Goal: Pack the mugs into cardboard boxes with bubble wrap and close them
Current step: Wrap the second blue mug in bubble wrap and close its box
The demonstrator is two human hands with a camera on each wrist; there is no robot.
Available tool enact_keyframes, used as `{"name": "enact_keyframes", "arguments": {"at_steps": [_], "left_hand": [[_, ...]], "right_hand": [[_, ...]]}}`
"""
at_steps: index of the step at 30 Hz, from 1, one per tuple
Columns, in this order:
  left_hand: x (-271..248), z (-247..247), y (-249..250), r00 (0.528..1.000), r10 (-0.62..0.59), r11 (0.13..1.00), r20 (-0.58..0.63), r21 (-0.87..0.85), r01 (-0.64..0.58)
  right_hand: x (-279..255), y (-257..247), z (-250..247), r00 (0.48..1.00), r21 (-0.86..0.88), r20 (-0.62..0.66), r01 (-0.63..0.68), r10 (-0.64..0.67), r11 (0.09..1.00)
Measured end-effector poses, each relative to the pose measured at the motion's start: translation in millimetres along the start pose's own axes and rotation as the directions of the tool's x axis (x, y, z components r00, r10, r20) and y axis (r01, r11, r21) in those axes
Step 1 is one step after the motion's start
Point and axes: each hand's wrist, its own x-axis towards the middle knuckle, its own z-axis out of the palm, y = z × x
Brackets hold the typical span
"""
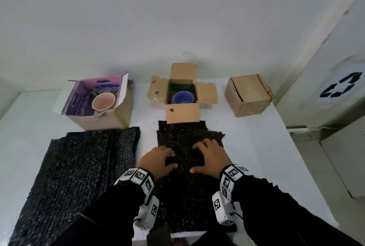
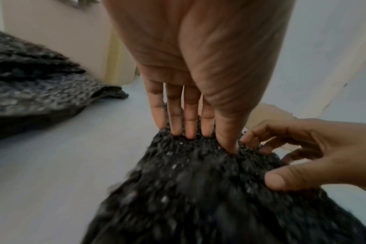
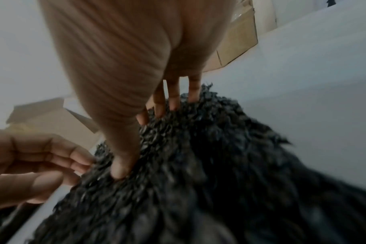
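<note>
A black bubble wrap sheet point(image 1: 185, 137) lies on the white table in front of an open cardboard box point(image 1: 182, 115) that holds a blue mug point(image 1: 183, 97). My left hand point(image 1: 172, 160) and right hand point(image 1: 194, 159) are side by side on the sheet, each pinching a raised fold of it between thumb and fingers. The left wrist view shows the left hand point(image 2: 207, 142) dug into the bubble wrap point(image 2: 198, 181); the right wrist view shows the right hand point(image 3: 142, 142) pressed into the wrap point(image 3: 198, 156). A pink mug point(image 1: 103, 102) sits in a second open box point(image 1: 94, 123) at the left.
A second black bubble wrap sheet point(image 1: 79, 166) is spread at the left. A closed cardboard box point(image 1: 248, 95) stands at the back right. A white bin with a recycling sign point(image 1: 339, 87) is beyond the table's right edge. Bare table point(image 1: 246, 147) lies right of my hands.
</note>
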Motion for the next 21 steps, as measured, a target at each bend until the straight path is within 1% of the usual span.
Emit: {"name": "enact_keyframes", "arguments": {"at_steps": [2,4,6,8,10,12,13,14,16,17,19,20,21], "left_hand": [[-8.8,11.8,-9.4,0.996,0.009,1.0,0.083,0.021,-0.011],[-13.9,18.9,-13.3,0.996,0.023,0.999,0.085,0.024,-0.025],[-15.1,21.2,-12.6,0.999,0.015,1.0,0.048,0.005,-0.015],[-12.9,20.3,-10.0,1.0,0.006,1.0,0.011,0.002,-0.006],[-8.5,18.5,-7.6,1.0,0.024,0.999,-0.019,0.037,-0.023],[-3.7,17.8,-3.0,0.996,0.066,0.997,-0.065,0.042,-0.063],[-1.9,18.1,1.1,0.992,0.094,0.996,-0.09,0.02,-0.092],[-0.5,18.9,5.6,0.985,0.129,0.991,-0.112,-0.012,-0.131],[2.0,20.7,14.9,0.97,0.205,0.975,-0.129,-0.057,-0.214],[3.7,22.4,18.3,0.966,0.234,0.969,-0.107,-0.049,-0.24],[7.4,26.1,23.8,0.964,0.264,0.964,0.002,0.043,-0.264],[9.4,27.4,25.7,0.961,0.266,0.955,0.075,0.115,-0.273],[11.7,28.3,27.4,0.955,0.26,0.942,0.14,0.182,-0.283]], "right_hand": [[-1.4,-7.0,8.4,0.999,-0.074,-0.029,-0.038,0.036,0.996],[-1.5,-11.7,12.0,0.994,-0.066,-0.107,-0.045,0.038,0.997],[-1.5,-13.9,13.3,0.976,0.015,-0.218,-0.025,0.027,1.0],[-2.9,-13.1,11.4,0.942,0.105,-0.333,0.008,0.027,0.994],[-4.6,-11.7,5.4,0.912,0.21,-0.408,0.047,0.044,0.977],[-7.1,-11.9,-6.9,0.884,0.37,-0.45,0.059,0.124,0.927],[-8.1,-11.0,-12.9,0.872,0.439,-0.453,0.039,0.184,0.897],[-8.9,-9.5,-18.3,0.861,0.487,-0.449,0.01,0.241,0.873],[-10.3,-5.3,-23.8,0.833,0.526,-0.448,-0.048,0.325,0.849],[-11.1,-2.0,-23.8,0.814,0.536,-0.455,-0.072,0.36,0.841],[-14.2,4.0,-23.1,0.776,0.549,-0.471,-0.114,0.419,0.828],[-16.0,6.1,-22.4,0.77,0.542,-0.472,-0.131,0.429,0.83],[-17.6,7.1,-21.6,0.78,0.52,-0.463,-0.147,0.422,0.841]]}}
